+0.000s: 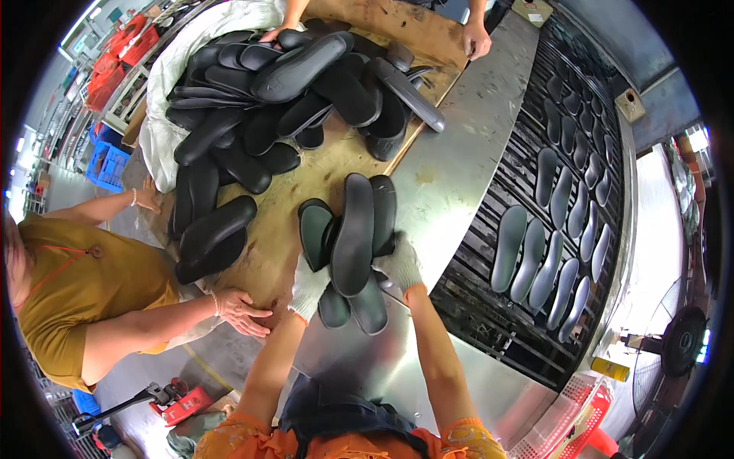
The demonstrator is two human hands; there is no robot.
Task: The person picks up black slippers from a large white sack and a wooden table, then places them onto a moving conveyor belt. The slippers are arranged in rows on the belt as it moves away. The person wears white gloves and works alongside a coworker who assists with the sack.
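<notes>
Both my hands wear whitish knit gloves. My left hand (310, 287) is closed round the left side of a loose bundle of dark insoles, its fingertips partly hidden behind them. On the right side of the bundle, my right hand (400, 264) grips an upright black insole (384, 203). A long black insole (353, 237) lies on top in the middle. To its left is a dark greenish insole (314, 229), and the ends of others (370, 307) stick out below. Just beyond spreads a large heap of black insoles (260, 115) on a brown board (329, 168).
On the right, rows of insoles (508, 249) lie on a slatted conveyor (478, 271) beside a metal tabletop (451, 183). A co-worker in a mustard shirt (107, 283) reaches in from the left; another person's hand (476, 40) rests at the far edge. A fan (683, 336) stands right.
</notes>
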